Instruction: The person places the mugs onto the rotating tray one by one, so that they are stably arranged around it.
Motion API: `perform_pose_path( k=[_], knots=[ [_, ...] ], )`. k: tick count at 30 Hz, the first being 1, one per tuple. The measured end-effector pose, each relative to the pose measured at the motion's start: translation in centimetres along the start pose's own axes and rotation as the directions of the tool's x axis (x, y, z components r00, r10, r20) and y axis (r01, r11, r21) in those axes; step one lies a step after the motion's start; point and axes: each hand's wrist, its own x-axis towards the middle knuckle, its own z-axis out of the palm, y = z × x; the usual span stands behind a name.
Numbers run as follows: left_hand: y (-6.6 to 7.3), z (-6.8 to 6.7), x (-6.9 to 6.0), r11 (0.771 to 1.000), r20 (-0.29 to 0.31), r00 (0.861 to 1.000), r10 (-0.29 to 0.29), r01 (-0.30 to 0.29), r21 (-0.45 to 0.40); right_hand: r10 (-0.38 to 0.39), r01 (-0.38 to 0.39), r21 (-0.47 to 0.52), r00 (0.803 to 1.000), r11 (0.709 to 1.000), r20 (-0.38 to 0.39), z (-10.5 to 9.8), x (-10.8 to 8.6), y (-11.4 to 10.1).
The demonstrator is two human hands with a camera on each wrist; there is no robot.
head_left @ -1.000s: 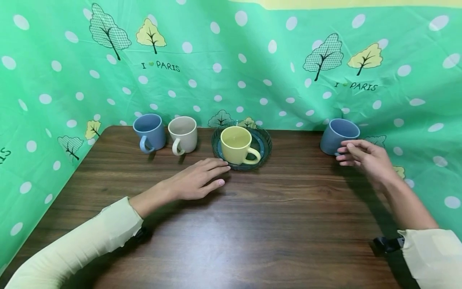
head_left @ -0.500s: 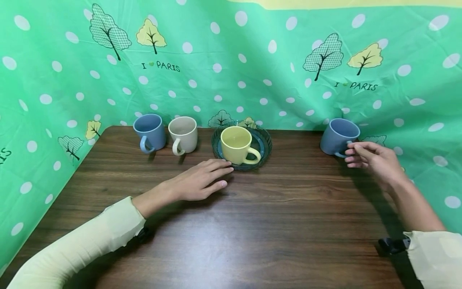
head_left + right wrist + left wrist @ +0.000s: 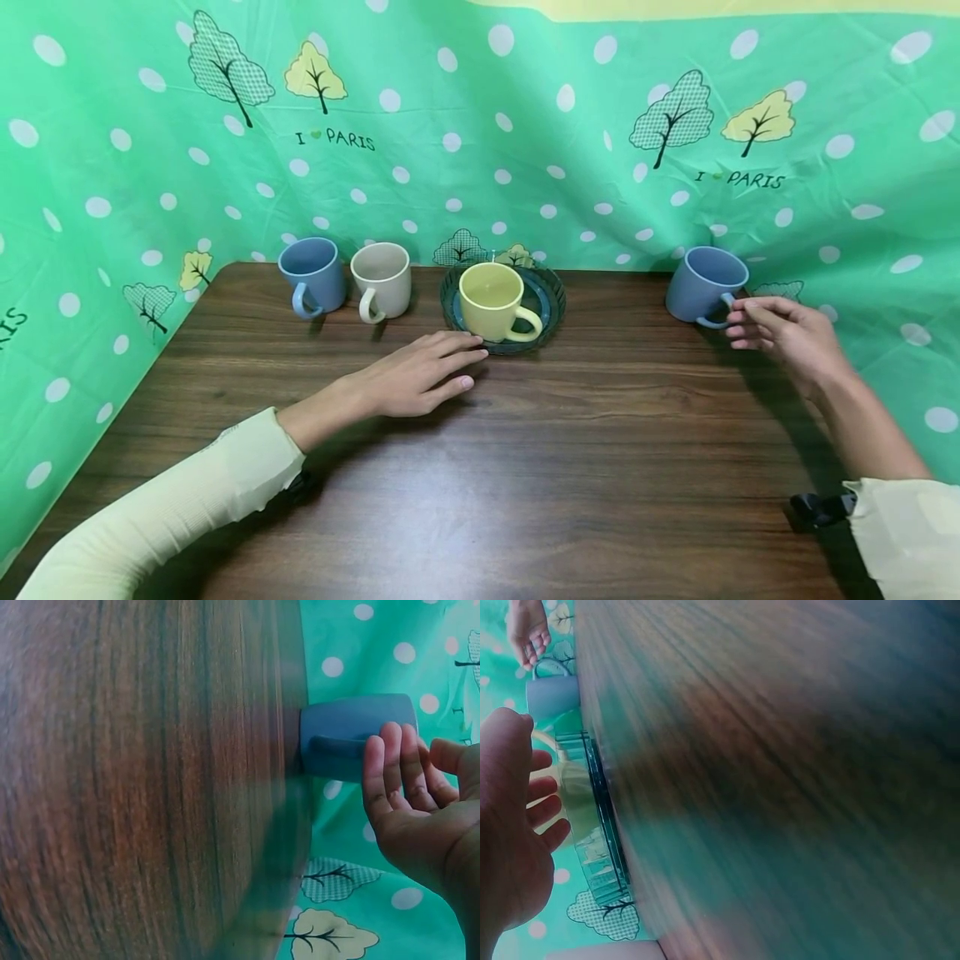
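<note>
At the right back of the table a blue mug (image 3: 705,283) stands upright, its handle turned toward my right hand (image 3: 791,337). The fingers of that hand are loosely bent beside the handle, and in the left wrist view a little space shows between them. My left hand (image 3: 420,373) lies palm down with straight fingers, its fingertips at the near rim of a clear ribbed dish (image 3: 553,312). Inside the dish sits a yellow mug (image 3: 487,304), handle to the right. Whether the left fingertips touch the rim I cannot tell.
Left of the dish stand a white mug (image 3: 386,279) and another blue mug (image 3: 315,275), handles facing front. The brown wooden table (image 3: 525,467) ends at a green dotted cloth (image 3: 480,125) behind and along the left side.
My right hand has drawn back slightly to the right from the blue mug, so the mug's handle shows more. My left hand has slid a touch to the right. The mugs stay put.
</note>
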Motion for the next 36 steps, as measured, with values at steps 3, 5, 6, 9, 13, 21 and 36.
perform_pose_path(
  k=[3, 5, 6, 9, 13, 21, 36],
  knots=[
    [0.0, 0.0, 0.1, 1.0, 0.009, 1.0, 0.0, 0.0, 0.002, 0.008, -0.008, -0.007, 1.0, 1.0, -0.028, -0.1, 0.0, 0.0],
    [0.1, 0.0, 0.2, 1.0, 0.016, 1.0, -0.001, 0.001, 0.002, 0.011, -0.011, 0.007, 0.999, 1.0, -0.039, -0.1, 0.0, 0.1],
    [0.1, 0.0, 0.2, 1.0, 0.019, 1.0, -0.002, 0.002, 0.002, 0.014, -0.013, 0.01, 0.999, 1.0, -0.045, -0.1, 0.0, 0.1],
    [0.1, 0.0, 0.3, 1.0, 0.025, 1.0, -0.005, 0.005, 0.003, 0.026, -0.025, 0.017, 0.998, 1.0, -0.062, -0.2, 0.1, 0.0],
    [0.1, 0.0, 0.3, 1.0, 0.027, 1.0, -0.005, 0.005, 0.007, 0.04, -0.039, 0.018, 0.996, 0.999, -0.086, -0.3, 0.2, 0.0],
    [0.3, 0.1, 0.4, 1.0, 0.027, 1.0, 0.001, -0.001, 0.005, 0.061, -0.064, -0.019, 0.989, 0.998, -0.136, -0.6, 0.3, 0.3],
    [0.3, 0.1, 0.5, 1.0, 0.043, 0.999, -0.008, 0.008, -0.002, 0.1, -0.118, -0.178, 0.989, 0.977, -0.109, -0.2, 0.6, 1.2]
  ],
)
